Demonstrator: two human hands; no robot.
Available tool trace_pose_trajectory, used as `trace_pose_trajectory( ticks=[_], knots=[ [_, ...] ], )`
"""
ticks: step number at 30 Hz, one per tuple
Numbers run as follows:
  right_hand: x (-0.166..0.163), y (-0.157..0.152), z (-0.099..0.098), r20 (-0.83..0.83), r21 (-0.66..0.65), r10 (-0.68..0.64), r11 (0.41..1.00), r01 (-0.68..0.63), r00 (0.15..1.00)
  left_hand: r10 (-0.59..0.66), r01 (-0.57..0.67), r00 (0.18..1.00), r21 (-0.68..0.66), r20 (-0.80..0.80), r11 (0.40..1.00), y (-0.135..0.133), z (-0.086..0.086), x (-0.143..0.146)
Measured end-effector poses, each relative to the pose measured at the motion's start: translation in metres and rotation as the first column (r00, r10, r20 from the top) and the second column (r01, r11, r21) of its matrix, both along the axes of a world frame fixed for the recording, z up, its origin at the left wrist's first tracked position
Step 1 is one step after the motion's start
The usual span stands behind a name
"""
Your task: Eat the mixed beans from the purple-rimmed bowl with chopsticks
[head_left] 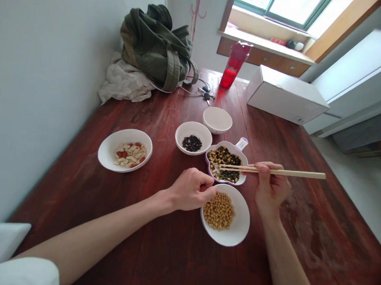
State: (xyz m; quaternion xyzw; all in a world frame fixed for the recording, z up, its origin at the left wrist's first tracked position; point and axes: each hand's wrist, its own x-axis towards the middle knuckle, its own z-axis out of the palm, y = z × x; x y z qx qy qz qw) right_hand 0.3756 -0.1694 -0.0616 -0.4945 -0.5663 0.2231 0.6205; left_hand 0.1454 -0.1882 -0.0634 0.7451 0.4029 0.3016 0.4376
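My right hand (271,187) is closed round a pair of wooden chopsticks (291,173) whose tips reach left over a purple handled dish (241,143) of mixed dark and yellow beans. My left hand (191,189) is curled at the rim of a white bowl (240,230) holding yellow soybeans; what its fingers pinch, if anything, is hidden. Behind the purple dish sit a white bowl of black beans (193,138) and an empty white bowl (217,119). A white bowl with peanuts and pale seeds (125,149) stands to the left.
The dark red wooden table (316,234) meets a white wall on the left. At the back lie a green bag (157,45), a pale cloth (123,81), keys (206,93), a red bottle (234,65) and a white box (284,95).
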Motion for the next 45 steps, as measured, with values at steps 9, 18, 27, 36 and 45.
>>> trace_pose_trajectory(
  ticks=[9, 18, 27, 36, 45],
  knots=[
    [0.030, -0.001, 0.020, -0.330, -0.121, 0.327, 0.916, -0.384, 0.885, 0.001, -0.001, 0.999, 0.006, 0.049, 1.000, 0.000, 0.000, -0.001],
    [0.026, 0.003, 0.015, -0.366, -0.101, 0.228, 0.954, -0.282, 0.903, 0.001, -0.002, 0.999, 0.017, 0.047, 1.000, 0.000, -0.001, -0.001],
    [0.021, 0.004, -0.006, -0.052, -0.131, 0.100, 0.986, -0.106, 0.994, -0.009, 0.008, 0.998, 0.017, 0.059, 1.000, 0.001, -0.001, -0.001],
    [0.016, 0.002, -0.002, 0.080, -0.152, 0.101, 0.984, -0.088, 0.992, -0.007, 0.006, 0.998, 0.018, 0.069, 1.000, 0.000, 0.000, 0.000],
    [0.013, 0.001, -0.002, 0.128, -0.137, 0.142, 0.983, -0.124, 0.982, -0.014, 0.012, 0.998, 0.018, 0.063, 1.000, 0.000, 0.000, 0.000]
  ],
)
